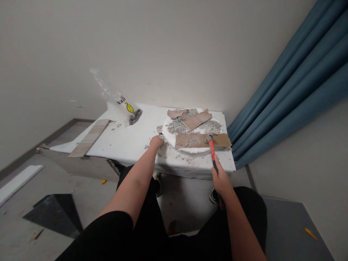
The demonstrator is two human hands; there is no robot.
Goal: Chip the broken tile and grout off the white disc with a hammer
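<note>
Right hand (221,180) clenched around hammer (212,152) handle | hammer's long axis ran away from the person, head (metal) resting on tile pieces (190,139) atop white round slab (174,139) | left hand (156,142) at slab's near-left edge, fingers curled, grip unclear | all on white desk (130,139)

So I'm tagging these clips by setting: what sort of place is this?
Probably a bare indoor room used as a makeshift work spot: broken tile pieces and rubble on a low white table, a hammer in the right hand, blue curtains.
</note>
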